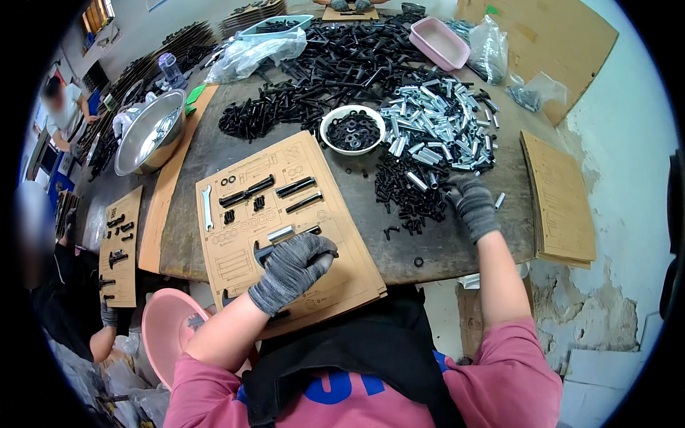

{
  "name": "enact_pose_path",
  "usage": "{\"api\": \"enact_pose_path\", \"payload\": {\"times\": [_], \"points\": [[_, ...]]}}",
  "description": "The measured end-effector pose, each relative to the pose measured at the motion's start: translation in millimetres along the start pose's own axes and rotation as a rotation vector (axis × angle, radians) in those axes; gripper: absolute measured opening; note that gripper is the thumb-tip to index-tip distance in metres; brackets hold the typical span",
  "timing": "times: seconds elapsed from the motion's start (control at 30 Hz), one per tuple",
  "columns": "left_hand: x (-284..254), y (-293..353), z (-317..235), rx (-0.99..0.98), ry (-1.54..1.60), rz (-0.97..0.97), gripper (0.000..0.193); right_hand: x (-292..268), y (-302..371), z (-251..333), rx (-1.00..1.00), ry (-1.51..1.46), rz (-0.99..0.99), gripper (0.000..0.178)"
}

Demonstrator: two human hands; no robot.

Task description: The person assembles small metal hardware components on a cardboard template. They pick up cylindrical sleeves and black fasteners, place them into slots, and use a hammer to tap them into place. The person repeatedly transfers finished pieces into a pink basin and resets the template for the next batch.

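My left hand (294,269), in a grey knit glove, is over a stack of printed cardboard sheets (349,274). Its fingers are closed in a pinch with something small and dark at the tips, too little to name. On the top sheet lie an open-end wrench (207,208), black bolts (295,187), two small washers, short screws and a silver sleeve (280,233). A black T-shaped part (262,253) is partly hidden behind the left hand. My right hand (472,207), gloved too, reaches to the edge of a heap of small black screws (407,191), fingers curled and their tips hidden.
Silver sleeves (435,121) and long black bolts (349,53) are heaped beyond. A white bowl (330,143) holds black washers. Around stand a metal basin (151,135), pink tray (439,44) and cardboard stack (560,203). Co-workers sit at left and across; another person is farther back.
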State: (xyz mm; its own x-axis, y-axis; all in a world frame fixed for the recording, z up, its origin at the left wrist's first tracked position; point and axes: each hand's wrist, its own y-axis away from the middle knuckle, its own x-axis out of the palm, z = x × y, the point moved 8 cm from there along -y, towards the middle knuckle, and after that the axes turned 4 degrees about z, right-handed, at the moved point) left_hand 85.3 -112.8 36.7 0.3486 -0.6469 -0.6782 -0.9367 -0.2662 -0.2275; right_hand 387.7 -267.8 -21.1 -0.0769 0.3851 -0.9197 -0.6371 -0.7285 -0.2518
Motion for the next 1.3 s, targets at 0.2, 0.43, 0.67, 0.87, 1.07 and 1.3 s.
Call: {"api": "enact_pose_path", "payload": {"times": [0.2, 0.43, 0.67, 0.87, 1.07, 1.3], "points": [[36, -24, 0, -0.064, 0.13, 0.105, 0.011, 39, -46, -71, 0.189, 0.345, 0.393, 0.026], [78, -54, -12, 0.104, -0.08, 0.139, 0.019, 1, -44, -26, 0.043, 0.538, 0.481, 0.028], [154, -90, -24, 0.027, -0.2, 0.41, 0.019, -34, 57, 12, -0.187, -0.596, -0.123, 0.017], [185, -99, -5, 0.011, -0.47, 0.412, 0.02, 32, 135, 32, 0.535, -1.166, 0.256, 0.016], [183, -99, -2, -0.01, -0.423, 0.385, 0.021, -13, 137, 63, -0.058, -0.634, -0.135, 0.017], [188, -105, 8, -0.057, -0.387, 0.387, 0.02, -22, 144, 87, -0.259, -0.5, -0.107, 0.012]]}}
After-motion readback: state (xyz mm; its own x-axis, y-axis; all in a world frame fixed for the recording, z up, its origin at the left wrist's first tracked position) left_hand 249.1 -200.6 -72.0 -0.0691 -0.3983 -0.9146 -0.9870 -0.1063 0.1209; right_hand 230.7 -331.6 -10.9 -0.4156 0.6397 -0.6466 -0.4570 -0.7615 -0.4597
